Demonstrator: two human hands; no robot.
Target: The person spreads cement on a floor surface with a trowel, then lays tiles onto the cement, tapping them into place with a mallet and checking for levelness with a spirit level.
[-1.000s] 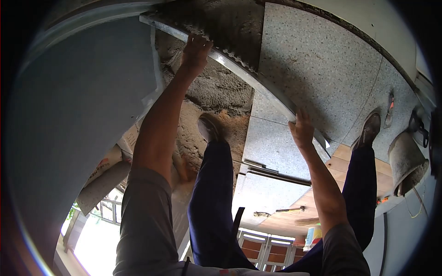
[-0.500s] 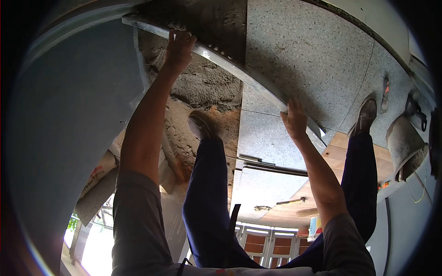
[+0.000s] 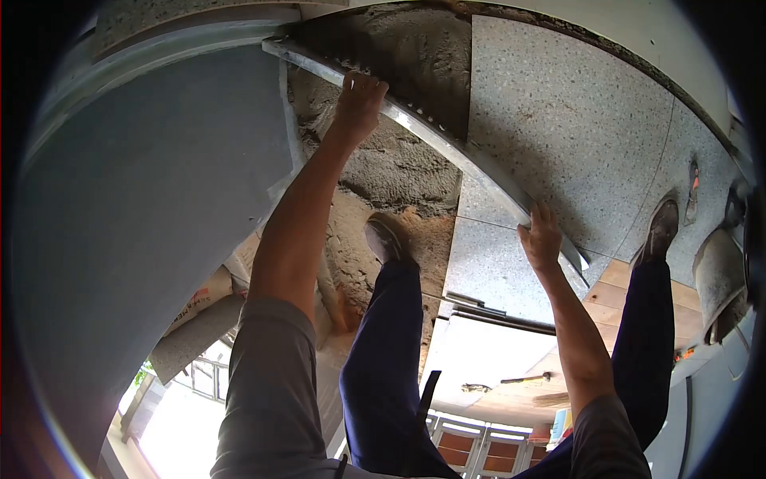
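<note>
A long metal straightedge (image 3: 447, 144) lies slanting across the wet mortar bed (image 3: 407, 164) and onto the speckled terrazzo tiles (image 3: 558, 104). My left hand (image 3: 361, 104) is closed around the bar near its far left end, above the mortar. Farther down the bar, over the tiles, my right hand (image 3: 542, 238) grips it too. Small lumps of mortar show along the bar's far edge. Beyond the bar, more grey mortar (image 3: 423, 48) reaches toward the wall.
My shoes stand on the rough sandy ground (image 3: 351, 263) and on the tiles. At the right are a trowel-like tool (image 3: 692, 191) and a mortar-stained bucket (image 3: 718, 271). A hammer (image 3: 527, 378) lies behind me. A grey panel (image 3: 159, 184) fills the left side.
The whole view has shifted, so the scene sits farther right and lower. Both hands keep their hold on the straightedge, which has hardly moved against the floor.
</note>
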